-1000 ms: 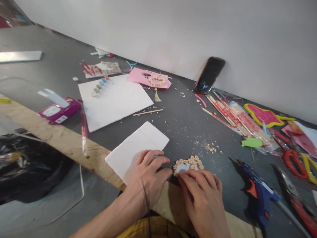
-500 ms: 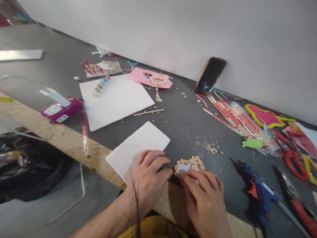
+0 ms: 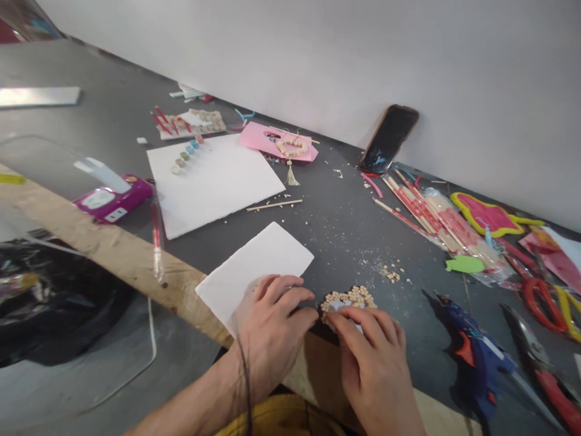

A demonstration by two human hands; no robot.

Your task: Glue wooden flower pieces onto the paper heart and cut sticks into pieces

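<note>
Near the table's front edge lies a small pale piece (image 3: 340, 306) with many tiny beige bits set along its border; it looks somewhat heart-shaped. My right hand (image 3: 376, 357) is over its near side, thumb and forefinger pinched together at the pale middle. Whatever sits between those fingertips is too small or hidden to make out. To the left, my left hand (image 3: 276, 315) rests palm down with fingers loosely apart, partly over a white board (image 3: 263, 257). Its fingertips end just short of the piece. Loose beige bits (image 3: 393, 272) are scattered beyond my right hand.
A blue glue gun (image 3: 476, 351) and red-handled pliers (image 3: 540, 357) lie at the right. Behind them are packaged sticks (image 3: 454, 224) and red scissors (image 3: 542, 300). A phone (image 3: 389, 138) leans on the wall. A larger white board (image 3: 213, 188) and a purple power strip (image 3: 115, 198) lie left.
My right fingertips have shifted slightly on the pale piece, still pinched. My left hand keeps its place. The whole view has moved a little.
</note>
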